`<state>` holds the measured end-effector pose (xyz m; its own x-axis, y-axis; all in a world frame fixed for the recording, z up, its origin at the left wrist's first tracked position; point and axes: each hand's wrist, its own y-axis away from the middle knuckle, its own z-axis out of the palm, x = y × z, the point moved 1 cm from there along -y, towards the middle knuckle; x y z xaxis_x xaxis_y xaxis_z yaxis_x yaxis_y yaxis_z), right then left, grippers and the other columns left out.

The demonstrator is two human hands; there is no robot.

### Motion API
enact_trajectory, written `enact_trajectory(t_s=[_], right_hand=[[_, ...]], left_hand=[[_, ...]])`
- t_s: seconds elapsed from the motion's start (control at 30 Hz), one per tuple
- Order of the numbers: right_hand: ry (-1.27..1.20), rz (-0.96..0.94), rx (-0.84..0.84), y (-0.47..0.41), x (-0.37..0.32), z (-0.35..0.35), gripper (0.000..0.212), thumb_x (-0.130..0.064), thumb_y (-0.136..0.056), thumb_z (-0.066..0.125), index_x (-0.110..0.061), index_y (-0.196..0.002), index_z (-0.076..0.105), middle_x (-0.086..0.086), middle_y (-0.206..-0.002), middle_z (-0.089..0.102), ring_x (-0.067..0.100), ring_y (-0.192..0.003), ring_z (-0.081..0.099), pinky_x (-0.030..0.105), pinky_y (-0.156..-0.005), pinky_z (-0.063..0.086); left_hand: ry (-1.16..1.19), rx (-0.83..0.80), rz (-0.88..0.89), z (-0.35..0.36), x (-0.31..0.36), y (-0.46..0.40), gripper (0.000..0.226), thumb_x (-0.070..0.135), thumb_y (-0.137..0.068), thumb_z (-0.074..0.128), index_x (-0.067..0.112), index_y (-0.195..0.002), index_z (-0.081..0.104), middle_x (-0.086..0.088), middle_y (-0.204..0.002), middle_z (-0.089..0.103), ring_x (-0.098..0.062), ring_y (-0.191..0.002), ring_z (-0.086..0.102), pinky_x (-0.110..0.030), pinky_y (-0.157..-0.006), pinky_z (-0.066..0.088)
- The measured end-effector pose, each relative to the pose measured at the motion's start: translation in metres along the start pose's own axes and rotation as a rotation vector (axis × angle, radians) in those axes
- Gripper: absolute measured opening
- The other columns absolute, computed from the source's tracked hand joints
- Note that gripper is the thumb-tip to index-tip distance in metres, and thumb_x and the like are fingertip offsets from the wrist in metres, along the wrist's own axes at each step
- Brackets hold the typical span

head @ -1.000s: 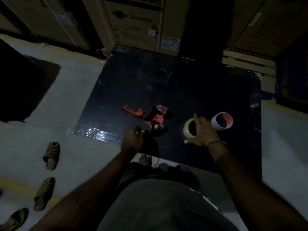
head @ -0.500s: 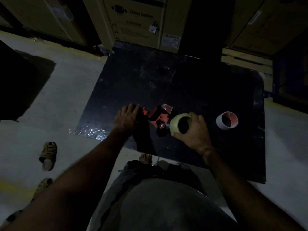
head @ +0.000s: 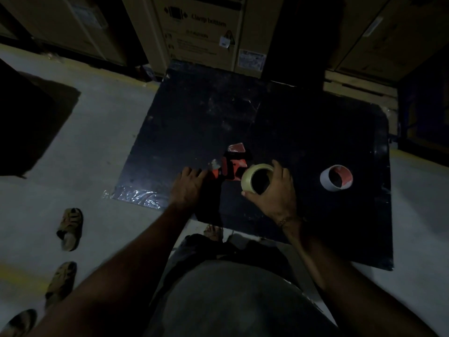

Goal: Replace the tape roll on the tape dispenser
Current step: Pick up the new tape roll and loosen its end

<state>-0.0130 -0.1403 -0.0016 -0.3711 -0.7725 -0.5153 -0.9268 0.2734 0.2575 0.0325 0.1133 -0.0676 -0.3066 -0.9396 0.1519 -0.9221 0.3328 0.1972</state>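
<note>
An orange and black tape dispenser (head: 232, 166) lies on the black table (head: 279, 122), near its front edge. My left hand (head: 188, 188) covers the dispenser's handle and grips it. My right hand (head: 274, 193) holds a pale yellow tape roll (head: 257, 177) tilted on edge, just right of the dispenser's body and touching or nearly touching it. A second roll, white outside with a red inner core (head: 336, 178), rests on the table further right, apart from both hands.
Large cardboard boxes (head: 201, 27) stand behind the table, and wooden pallets (head: 357, 88) sit at the back right. Sandals (head: 70, 228) lie on the grey floor to the left. Clear plastic wrap (head: 136, 197) covers the table's front left corner.
My right hand lifted the yellow roll and carried it left to the dispenser. My left hand moved onto the dispenser's handle and turned the dispenser slightly.
</note>
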Motion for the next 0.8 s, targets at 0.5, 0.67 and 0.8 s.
enact_trajectory(t_s=[0.5, 0.67, 0.8], right_hand=[[0.08, -0.085, -0.04, -0.023, -0.008, 0.016, 0.133, -0.068, -0.057, 0.09, -0.022, -0.162, 0.021, 0.005, -0.151, 0.043, 0.029, -0.139, 0.043, 0.051, -0.108, 0.05], [0.057, -0.09, -0.038, -0.028, -0.008, 0.021, 0.136, -0.071, -0.054, 0.089, -0.022, -0.162, 0.021, 0.007, -0.154, 0.044, 0.03, -0.14, 0.043, 0.052, -0.109, 0.049], [0.092, -0.067, -0.089, -0.031, -0.007, 0.027, 0.144, -0.072, -0.052, 0.09, -0.019, -0.164, 0.017, 0.01, -0.157, 0.043, 0.032, -0.143, 0.04, 0.053, -0.112, 0.046]], left_hand=[[0.016, 0.015, 0.014, 0.01, -0.002, 0.004, 0.037, 0.042, -0.091, 0.055, 0.025, -0.123, 0.063, 0.002, -0.115, 0.068, -0.028, -0.103, 0.057, -0.041, -0.076, 0.048], [0.041, 0.07, 0.033, 0.011, 0.001, 0.009, 0.034, 0.034, -0.089, 0.06, 0.023, -0.121, 0.067, -0.001, -0.113, 0.068, -0.03, -0.096, 0.059, -0.041, -0.074, 0.046], [0.053, 0.056, 0.03, 0.01, 0.004, 0.01, 0.035, 0.038, -0.089, 0.053, 0.024, -0.118, 0.066, -0.002, -0.111, 0.07, -0.032, -0.095, 0.059, -0.042, -0.078, 0.046]])
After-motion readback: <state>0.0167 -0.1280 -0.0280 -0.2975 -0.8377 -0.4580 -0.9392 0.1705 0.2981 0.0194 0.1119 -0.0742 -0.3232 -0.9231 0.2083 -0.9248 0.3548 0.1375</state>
